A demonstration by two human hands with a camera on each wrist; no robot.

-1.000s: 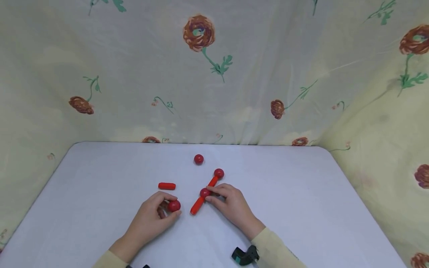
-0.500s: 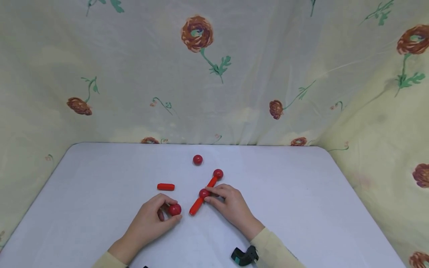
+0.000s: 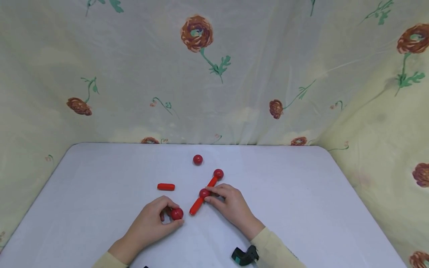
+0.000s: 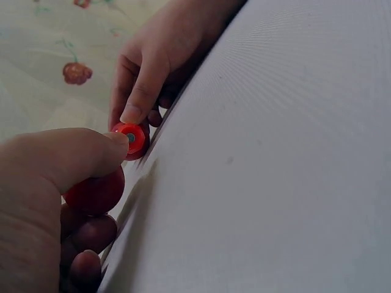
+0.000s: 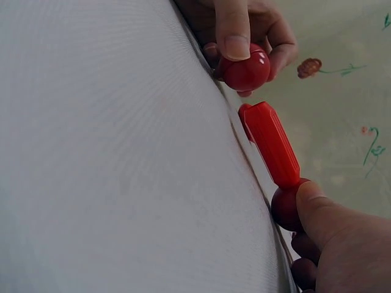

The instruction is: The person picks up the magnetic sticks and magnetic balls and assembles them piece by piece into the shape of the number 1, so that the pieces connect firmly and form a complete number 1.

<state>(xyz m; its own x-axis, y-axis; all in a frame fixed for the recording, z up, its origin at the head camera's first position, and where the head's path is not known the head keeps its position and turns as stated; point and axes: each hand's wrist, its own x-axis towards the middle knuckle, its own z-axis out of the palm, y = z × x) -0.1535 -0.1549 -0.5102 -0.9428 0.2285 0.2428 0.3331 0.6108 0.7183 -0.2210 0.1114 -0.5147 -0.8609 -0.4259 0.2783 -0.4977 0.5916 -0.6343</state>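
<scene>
My left hand pinches a red ball between thumb and fingers, just left of a joined piece. That piece is a line of red rod, ball, rod and ball, slanting away to the upper right. Its middle ball is gripped by the thumb and fingers of my right hand. The near rod has its free end toward the left hand, with a gap to the held ball. In the left wrist view, that rod end shows a small greenish centre. The end ball sits at the far tip.
A loose red rod lies beyond the left hand. Farther back, a single red ball rests on the white table. A flowered curtain hangs behind the table, and a black wrist device is by the right sleeve.
My left hand has moved slightly nearer to me and to the right with its ball, toward the near rod's free end. The right hand and the joined piece have hardly moved.
</scene>
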